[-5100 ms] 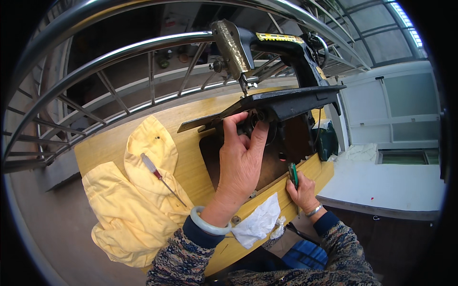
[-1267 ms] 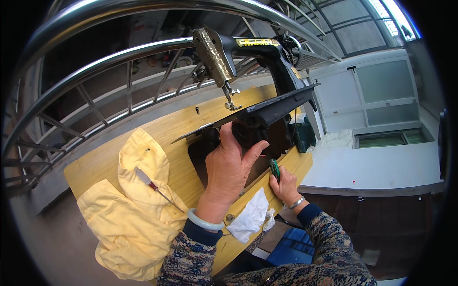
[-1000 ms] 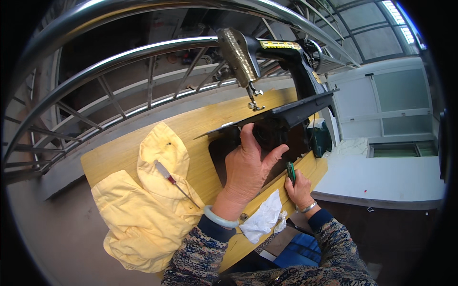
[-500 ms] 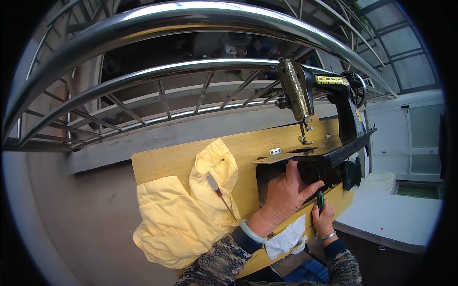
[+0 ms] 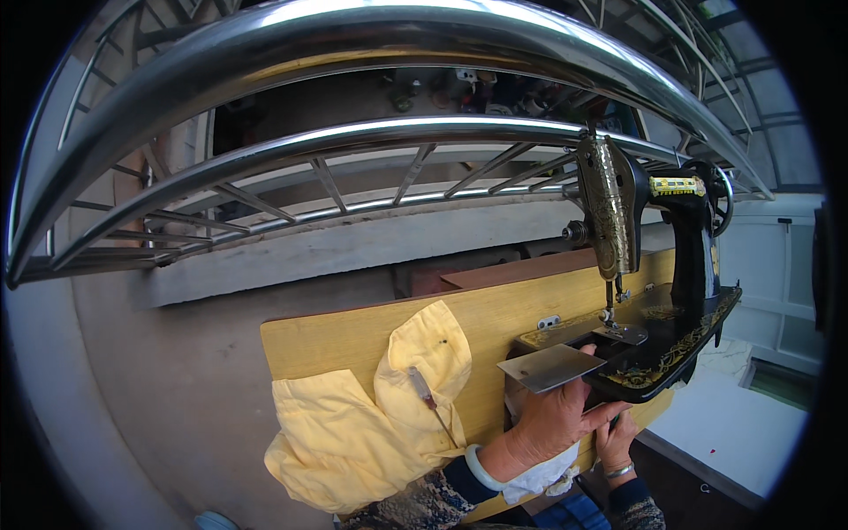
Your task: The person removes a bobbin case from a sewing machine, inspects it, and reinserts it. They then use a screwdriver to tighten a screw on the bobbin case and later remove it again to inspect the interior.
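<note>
A black sewing machine (image 5: pixel 693 252) with gold decoration stands tilted, the near edge of its bed raised off the yellow wooden table (image 5: pixel 344 329). A metal slide plate (image 5: pixel 552 367) juts out at the bed's left end. My left hand (image 5: pixel 549 422) grips the bed's near left edge, one digit up beside the plate, another stretched rightward under the edge. Just right of it, my right hand (image 5: pixel 617 444) is closed round a green-handled tool (image 5: pixel 616 420), mostly hidden by the fingers and bed. The tool's tip is out of sight.
On the table's left lie a crumpled yellow cloth (image 5: pixel 340 433) and, on it, a screwdriver (image 5: pixel 427 397) with a clear-and-red handle. White tissue (image 5: pixel 539 474) lies below my left wrist. Steel railings (image 5: pixel 371 132) run along the far side.
The view has shifted, so the table and machine sit lower and farther right. More of the bed's top shows, and its near edge looks lower. Both hands remain at that edge.
</note>
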The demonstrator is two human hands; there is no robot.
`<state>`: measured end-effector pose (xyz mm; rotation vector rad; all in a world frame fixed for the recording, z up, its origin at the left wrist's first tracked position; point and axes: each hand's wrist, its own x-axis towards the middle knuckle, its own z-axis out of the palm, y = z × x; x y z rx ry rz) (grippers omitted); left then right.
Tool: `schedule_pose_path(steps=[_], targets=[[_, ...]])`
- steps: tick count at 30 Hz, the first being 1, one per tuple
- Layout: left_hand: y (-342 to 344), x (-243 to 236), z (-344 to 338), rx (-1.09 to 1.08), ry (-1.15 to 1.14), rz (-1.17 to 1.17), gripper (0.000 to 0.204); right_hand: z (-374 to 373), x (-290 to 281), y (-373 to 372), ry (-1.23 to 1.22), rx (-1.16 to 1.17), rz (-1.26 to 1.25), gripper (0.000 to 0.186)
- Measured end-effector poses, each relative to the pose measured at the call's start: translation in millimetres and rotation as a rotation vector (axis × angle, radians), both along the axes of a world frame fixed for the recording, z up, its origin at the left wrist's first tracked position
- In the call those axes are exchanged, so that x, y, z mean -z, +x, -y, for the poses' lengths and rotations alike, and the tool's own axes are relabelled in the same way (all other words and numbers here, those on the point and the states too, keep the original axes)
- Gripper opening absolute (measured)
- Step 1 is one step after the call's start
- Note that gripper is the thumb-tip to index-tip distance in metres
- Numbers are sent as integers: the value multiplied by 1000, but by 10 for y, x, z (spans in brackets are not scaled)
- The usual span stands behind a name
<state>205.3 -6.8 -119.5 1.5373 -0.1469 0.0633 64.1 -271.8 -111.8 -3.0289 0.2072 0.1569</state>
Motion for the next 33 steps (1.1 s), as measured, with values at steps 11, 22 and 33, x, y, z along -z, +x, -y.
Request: schedule_pose_path(steps=[11, 22, 33], targets=[[-58, 53, 18, 69, 31, 12, 90, 107, -36, -47, -7, 17, -132, 47], [-10, 12, -18, 17, 39, 44, 89, 55, -23, -19, 11, 9, -65, 37], [35, -11, -12, 113, -118, -120, 79, -29, -11, 71, -46, -26, 39, 23]])
